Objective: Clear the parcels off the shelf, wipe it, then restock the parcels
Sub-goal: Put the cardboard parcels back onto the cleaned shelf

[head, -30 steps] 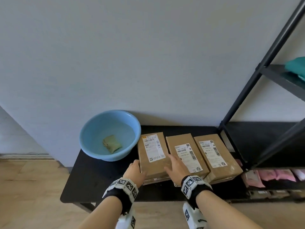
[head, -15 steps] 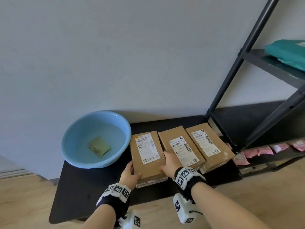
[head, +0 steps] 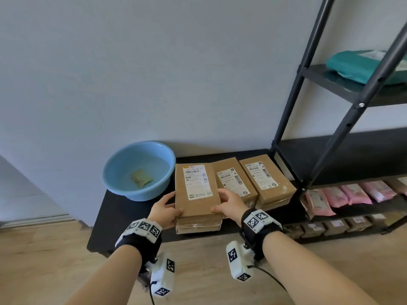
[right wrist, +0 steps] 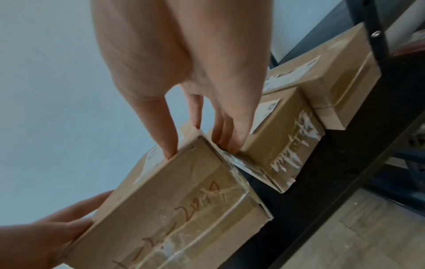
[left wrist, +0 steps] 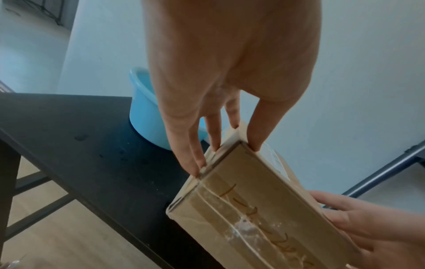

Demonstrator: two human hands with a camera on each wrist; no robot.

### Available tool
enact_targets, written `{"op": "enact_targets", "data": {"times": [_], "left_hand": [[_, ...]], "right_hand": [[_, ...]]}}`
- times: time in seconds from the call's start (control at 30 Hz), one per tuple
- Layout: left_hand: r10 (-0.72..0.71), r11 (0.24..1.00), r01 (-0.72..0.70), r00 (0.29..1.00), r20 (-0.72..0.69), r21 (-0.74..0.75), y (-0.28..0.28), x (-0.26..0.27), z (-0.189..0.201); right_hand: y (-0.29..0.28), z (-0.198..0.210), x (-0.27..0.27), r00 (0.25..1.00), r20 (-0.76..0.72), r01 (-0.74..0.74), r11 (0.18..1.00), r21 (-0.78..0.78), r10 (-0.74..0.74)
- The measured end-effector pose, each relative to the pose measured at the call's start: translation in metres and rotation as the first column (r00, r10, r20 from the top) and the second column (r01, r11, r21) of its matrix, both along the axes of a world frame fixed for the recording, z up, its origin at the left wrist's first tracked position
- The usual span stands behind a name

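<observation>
Three stacks of brown cardboard parcels lie side by side on a low black table (head: pixel 123 214). My left hand (head: pixel 171 205) and right hand (head: pixel 224 201) grip the left-hand parcel (head: pixel 197 190) by its two long sides, thumbs on its top. A second box (head: pixel 198 225) sits directly under it. In the left wrist view my fingers (left wrist: pixel 207 145) press the parcel's (left wrist: pixel 253 200) side. In the right wrist view the parcel's (right wrist: pixel 184 200) near end looks tilted up off the table. The middle parcel (head: pixel 235 181) and right parcel (head: pixel 264 179) lie untouched.
A blue basin (head: pixel 138 170) of water with a wet cloth (head: pixel 141 178) stands left of the parcels. A black metal shelf rack (head: pixel 330 150) rises on the right, holding a teal bag (head: pixel 363 67) above and pink packets (head: pixel 343 194) low down. Wooden floor lies in front.
Both hands have closed around the left parcel's sides, thumbs now on top, and its near end has come up toward me. The head view has swung right.
</observation>
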State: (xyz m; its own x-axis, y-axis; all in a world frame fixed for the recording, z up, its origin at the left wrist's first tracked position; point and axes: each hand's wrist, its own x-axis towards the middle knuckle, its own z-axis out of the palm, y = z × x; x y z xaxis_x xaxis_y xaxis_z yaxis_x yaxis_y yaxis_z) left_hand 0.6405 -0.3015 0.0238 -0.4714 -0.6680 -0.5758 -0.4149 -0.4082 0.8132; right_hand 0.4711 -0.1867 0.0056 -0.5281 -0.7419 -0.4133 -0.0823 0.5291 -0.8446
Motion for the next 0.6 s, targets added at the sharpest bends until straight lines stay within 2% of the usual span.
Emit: {"op": "enact_targets", "data": {"times": [0.23,0.43,0.6], "left_hand": [[-0.011,0.99,0.019,0.998,0.054,-0.142,0.093,0.001,0.04],[0.051,0.978,-0.045,0.998,0.022,-0.205,0.162,0.011,0.063],[-0.06,0.979,0.06,0.998,0.003,-0.192,0.209,-0.007,0.074]], "right_hand": [[0.092,0.025,-0.005,0.992,0.116,-0.032,0.994,-0.102,0.043],[0.155,0.04,-0.002,0.977,0.202,-0.036,0.986,-0.16,0.068],[0.216,0.053,-0.02,0.97,0.243,0.046,0.988,-0.144,-0.01]]}}
